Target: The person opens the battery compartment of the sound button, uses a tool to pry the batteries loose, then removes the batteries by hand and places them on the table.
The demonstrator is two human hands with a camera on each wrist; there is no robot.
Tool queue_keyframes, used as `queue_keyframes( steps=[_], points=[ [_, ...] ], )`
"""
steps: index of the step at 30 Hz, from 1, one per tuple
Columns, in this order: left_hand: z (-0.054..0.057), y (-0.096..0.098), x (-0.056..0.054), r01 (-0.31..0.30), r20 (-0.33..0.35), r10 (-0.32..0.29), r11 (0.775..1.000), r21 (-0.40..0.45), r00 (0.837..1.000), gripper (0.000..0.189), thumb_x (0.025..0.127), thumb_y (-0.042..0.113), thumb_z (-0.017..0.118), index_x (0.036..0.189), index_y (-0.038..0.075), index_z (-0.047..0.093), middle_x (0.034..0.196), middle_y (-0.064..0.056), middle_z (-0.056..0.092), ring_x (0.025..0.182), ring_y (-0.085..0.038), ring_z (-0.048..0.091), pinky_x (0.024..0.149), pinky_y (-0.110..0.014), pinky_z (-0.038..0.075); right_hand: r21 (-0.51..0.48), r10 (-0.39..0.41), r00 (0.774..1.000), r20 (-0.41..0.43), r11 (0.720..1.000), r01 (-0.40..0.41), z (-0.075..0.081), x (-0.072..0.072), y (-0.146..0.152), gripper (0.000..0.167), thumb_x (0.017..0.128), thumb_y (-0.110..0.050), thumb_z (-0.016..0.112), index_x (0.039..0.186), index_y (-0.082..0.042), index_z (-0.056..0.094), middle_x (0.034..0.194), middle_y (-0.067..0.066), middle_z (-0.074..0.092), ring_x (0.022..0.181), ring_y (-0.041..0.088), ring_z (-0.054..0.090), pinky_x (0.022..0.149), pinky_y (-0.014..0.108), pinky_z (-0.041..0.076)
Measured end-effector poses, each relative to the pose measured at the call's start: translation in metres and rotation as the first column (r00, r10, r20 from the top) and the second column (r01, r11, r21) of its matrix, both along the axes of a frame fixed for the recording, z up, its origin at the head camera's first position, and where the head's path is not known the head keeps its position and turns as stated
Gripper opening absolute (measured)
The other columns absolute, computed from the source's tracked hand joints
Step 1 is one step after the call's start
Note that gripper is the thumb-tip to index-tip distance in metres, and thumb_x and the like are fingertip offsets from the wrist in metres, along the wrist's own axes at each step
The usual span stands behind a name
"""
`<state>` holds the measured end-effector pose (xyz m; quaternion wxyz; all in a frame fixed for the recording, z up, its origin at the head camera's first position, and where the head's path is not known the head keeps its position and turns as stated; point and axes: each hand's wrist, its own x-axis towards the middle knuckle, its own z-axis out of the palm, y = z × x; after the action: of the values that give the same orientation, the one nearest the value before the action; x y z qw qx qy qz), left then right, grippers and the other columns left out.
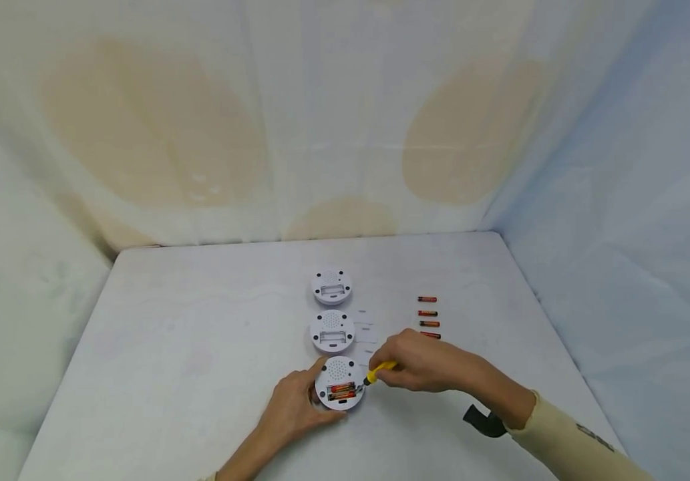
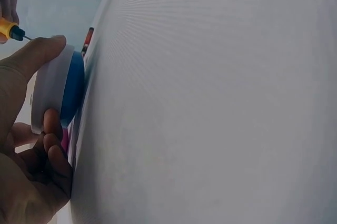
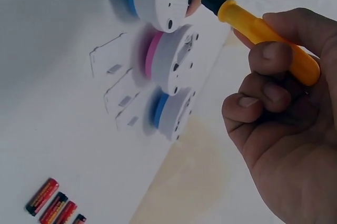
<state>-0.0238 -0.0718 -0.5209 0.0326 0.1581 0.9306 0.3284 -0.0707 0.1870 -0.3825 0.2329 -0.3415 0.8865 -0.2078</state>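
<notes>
A round white battery device (image 1: 337,369) lies with its underside up at the near middle of the table; the left wrist view shows its blue lower part (image 2: 75,90). My left hand (image 1: 289,407) grips its rim from the left, thumb on the near side and fingers on the far side. Red and black batteries (image 1: 342,391) sit in its uncovered compartment. In my right hand (image 1: 419,361) is a screwdriver with a yellow handle (image 3: 245,23), held between thumb and curled fingers. The screwdriver's metal tip points down to the right end of the compartment.
Two more white devices, a middle one (image 1: 332,332) and a far one (image 1: 331,287), stand in line behind, compartments without batteries. Thin white covers (image 1: 365,334) lie beside them. Several loose batteries (image 1: 428,313) form a column to the right. A black strap-like piece (image 1: 483,422) shows below the right wrist.
</notes>
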Motion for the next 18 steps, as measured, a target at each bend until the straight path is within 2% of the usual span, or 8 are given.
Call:
queue_keyframes(
  steps=[4,9,15,18],
  points=[
    [-0.001,-0.001,0.001,-0.003,0.014,0.003,1.000,-0.007,1.000,0.096,0.061,0.059,0.090,0.140,0.016,0.058,0.072,0.013,0.046,0.070,-0.007,0.043,0.066,-0.027,0.037,-0.015,-0.028,0.999,0.023,0.999,0.029,-0.006,0.001,0.006,0.021,0.096,-0.022,0.068,0.113,-0.016,0.078,0.104,-0.008,0.073,0.083,0.002,0.059,0.074,0.021,0.052],
    [0.000,-0.002,0.001,-0.012,0.013,0.012,1.000,-0.013,1.000,0.097,0.060,0.057,0.091,0.141,0.016,0.058,0.071,0.012,0.046,0.071,-0.008,0.042,0.070,-0.031,0.039,-0.067,-0.108,0.993,0.054,0.991,0.112,-0.019,0.005,0.021,0.024,0.097,-0.024,0.066,0.117,-0.016,0.076,0.109,-0.008,0.073,0.089,0.004,0.061,0.077,0.025,0.052],
    [0.000,-0.001,-0.001,-0.018,0.014,0.018,1.000,-0.012,1.000,0.098,0.059,0.058,0.091,0.141,0.015,0.058,0.070,0.012,0.046,0.069,-0.008,0.042,0.070,-0.032,0.039,-0.189,-0.196,0.975,0.107,0.959,0.213,-0.040,0.013,0.038,0.024,0.098,-0.027,0.066,0.118,-0.016,0.076,0.110,-0.005,0.073,0.082,0.007,0.059,0.070,0.024,0.051],
    [-0.001,0.000,-0.001,-0.021,0.019,0.021,1.000,-0.013,1.000,0.098,0.059,0.058,0.091,0.141,0.015,0.058,0.069,0.012,0.045,0.069,-0.007,0.042,0.069,-0.031,0.039,-0.215,-0.224,0.964,0.141,0.944,0.251,-0.050,0.015,0.043,0.026,0.099,-0.030,0.065,0.119,-0.016,0.075,0.113,-0.005,0.072,0.086,0.010,0.059,0.071,0.025,0.050]
  ],
)
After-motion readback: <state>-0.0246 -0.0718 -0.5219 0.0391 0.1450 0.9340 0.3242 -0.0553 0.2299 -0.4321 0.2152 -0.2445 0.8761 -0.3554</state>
